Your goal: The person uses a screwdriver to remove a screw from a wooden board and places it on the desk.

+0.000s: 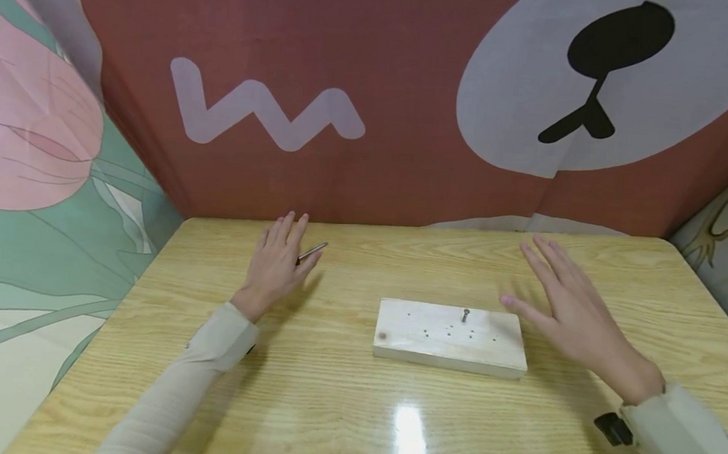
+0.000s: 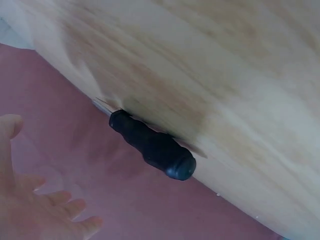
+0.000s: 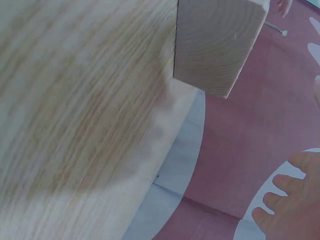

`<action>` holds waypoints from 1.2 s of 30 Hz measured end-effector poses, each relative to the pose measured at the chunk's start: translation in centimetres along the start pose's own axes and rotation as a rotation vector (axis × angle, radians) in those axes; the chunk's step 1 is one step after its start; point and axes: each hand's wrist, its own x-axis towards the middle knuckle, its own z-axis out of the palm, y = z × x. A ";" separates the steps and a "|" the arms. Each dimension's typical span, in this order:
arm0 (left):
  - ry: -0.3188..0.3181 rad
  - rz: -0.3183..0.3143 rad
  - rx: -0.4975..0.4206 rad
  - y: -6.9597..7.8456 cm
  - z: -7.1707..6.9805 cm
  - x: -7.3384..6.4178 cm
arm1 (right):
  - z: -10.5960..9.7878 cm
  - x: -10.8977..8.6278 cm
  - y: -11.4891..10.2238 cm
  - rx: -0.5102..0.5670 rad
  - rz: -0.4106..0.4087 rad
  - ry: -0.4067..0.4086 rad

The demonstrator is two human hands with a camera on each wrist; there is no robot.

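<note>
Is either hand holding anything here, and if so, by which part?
Nothing is held: the left hand is open, apart from the black-handled screwdriver lying on the table, and the right hand is open near the wooden block.

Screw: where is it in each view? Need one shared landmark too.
Head: right of centre, below mid-height; the screw stands on the white block near its far edge.
Left wrist: not in it.
Right wrist: upper right, near the top, jutting past the block.
Shared landmark: the red backdrop, in all three.
</note>
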 end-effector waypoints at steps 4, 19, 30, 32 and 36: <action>-0.013 0.005 -0.007 -0.3 0.0 -0.3 | 0.0 -0.5 -0.2 0.022 -0.004 -0.001; -0.053 0.013 -0.035 -1.4 0.1 -1.0 | 0.4 -2.1 -1.0 0.127 0.051 -0.081; -0.057 0.015 -0.050 -1.8 0.1 -1.4 | 0.8 -2.9 -0.9 0.155 0.051 -0.104; -0.059 0.015 -0.052 -1.9 0.1 -1.5 | 0.8 -3.0 -0.9 0.167 0.050 -0.123; -0.069 0.007 -0.058 -2.1 0.1 -1.6 | 0.9 -3.4 -1.1 0.204 0.056 -0.166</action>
